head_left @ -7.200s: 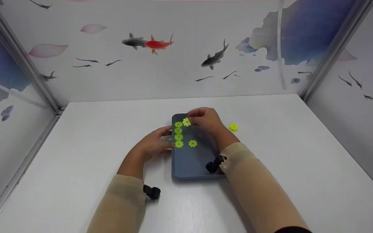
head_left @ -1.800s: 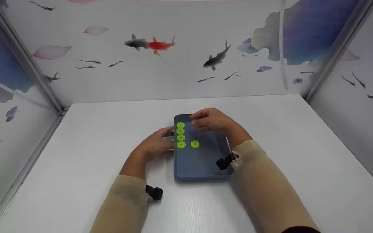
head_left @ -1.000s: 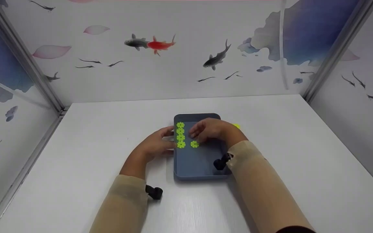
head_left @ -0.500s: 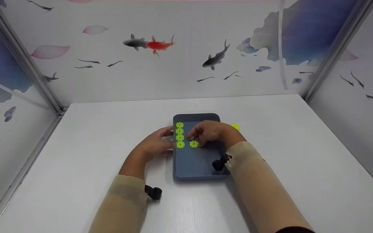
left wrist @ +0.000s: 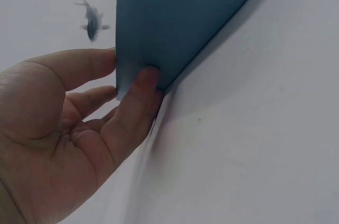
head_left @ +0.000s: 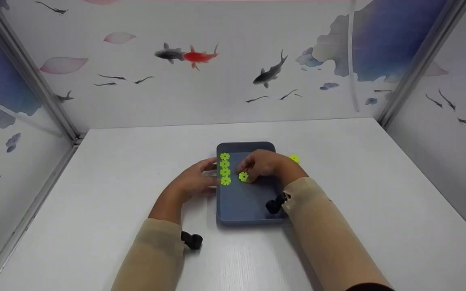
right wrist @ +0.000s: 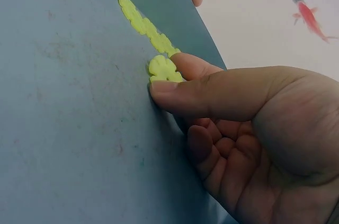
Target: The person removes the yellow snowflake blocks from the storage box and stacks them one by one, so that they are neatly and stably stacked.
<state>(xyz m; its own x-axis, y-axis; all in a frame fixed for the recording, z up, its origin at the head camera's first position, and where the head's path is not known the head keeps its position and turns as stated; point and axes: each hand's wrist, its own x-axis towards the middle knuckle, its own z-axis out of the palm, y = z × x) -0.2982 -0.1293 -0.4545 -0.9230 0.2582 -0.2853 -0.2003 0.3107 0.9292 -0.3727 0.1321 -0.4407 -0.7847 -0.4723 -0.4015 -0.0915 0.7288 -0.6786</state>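
Note:
A blue-grey tray (head_left: 237, 202) lies on the white table. My left hand (head_left: 188, 180) grips its left side; in the left wrist view, the tray wall (left wrist: 169, 17) has the thumb at its rim and other fingers along its outside. My right hand (head_left: 263, 161) reaches over the tray and pinches a yellow-green notched snowflake disc (head_left: 243, 176) between thumb and fingers. The right wrist view shows this disc (right wrist: 161, 66) tilted at the thumb tip. Along the tray's left wall runs a column of several like discs (head_left: 225, 172). Part of the tray is hidden under the right hand.
More yellow-green discs (head_left: 294, 158) sit on the table right of the tray, partly behind the right wrist. White table surface (head_left: 136, 161) surrounds the tray, and patterned panels (head_left: 225, 97) with printed fish enclose the back and sides.
My right hand has come from the tray's far end to its middle, and the disc lying there is now pinched and tilted. The left hand has stayed at the tray's left side.

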